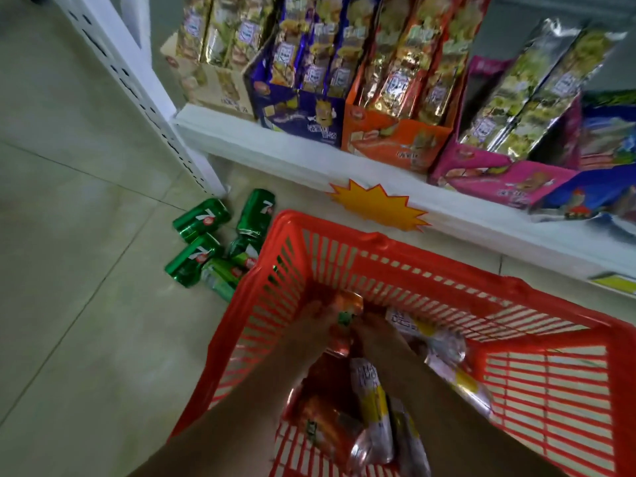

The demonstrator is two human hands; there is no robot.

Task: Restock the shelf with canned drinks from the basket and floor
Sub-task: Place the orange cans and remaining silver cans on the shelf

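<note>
Head view looks down into a red basket (406, 256) where both hands, the left hand (309, 325) and right hand (375, 333), grip one orange can (346, 325). Green cans (213, 242) lie on the floor (86, 304) just beside the basket, below the shelf (309, 156).

Pale tiled floor (69, 235), five green cans (201, 218) lying clustered, touching red basket (395, 259), white shelf (275, 146) bearing snack boxes (395, 139)

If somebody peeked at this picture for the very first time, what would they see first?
Probably the big red basket in the middle, with both hands reaching in: the left hand and right hand are round an orange can. Next, the shiny green cans lying on the floor to its left, and the yellow starburst sticker on the shelf edge above.
</note>
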